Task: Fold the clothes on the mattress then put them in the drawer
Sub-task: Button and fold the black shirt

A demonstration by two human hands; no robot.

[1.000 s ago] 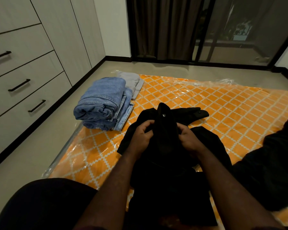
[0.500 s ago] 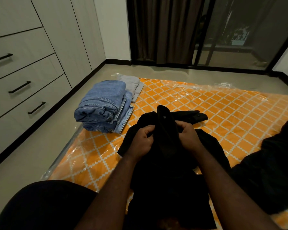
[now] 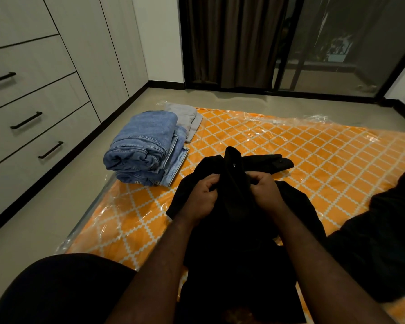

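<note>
Mattress (image 3: 313,160): orange lattice print, wrapped in clear plastic, laid on the pale floor (image 3: 33,225). Black garment (image 3: 234,195): mid-mattress, bunched; left hand (image 3: 201,197) and right hand (image 3: 265,192) each curl round its raised fold and grip it. Folded jeans (image 3: 147,146): stacked at the mattress's left edge, grey garment (image 3: 185,115) just behind. Drawers (image 3: 33,108): left wall, black handles. Dark curtain (image 3: 232,38), glass door (image 3: 337,43): far wall.

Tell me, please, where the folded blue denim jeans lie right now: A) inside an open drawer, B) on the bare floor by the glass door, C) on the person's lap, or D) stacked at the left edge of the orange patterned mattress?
D: the folded blue denim jeans sit stacked at the left edge of the orange patterned mattress; the pale drawers are all closed, and the left hand and right hand grip a black garment.
</note>
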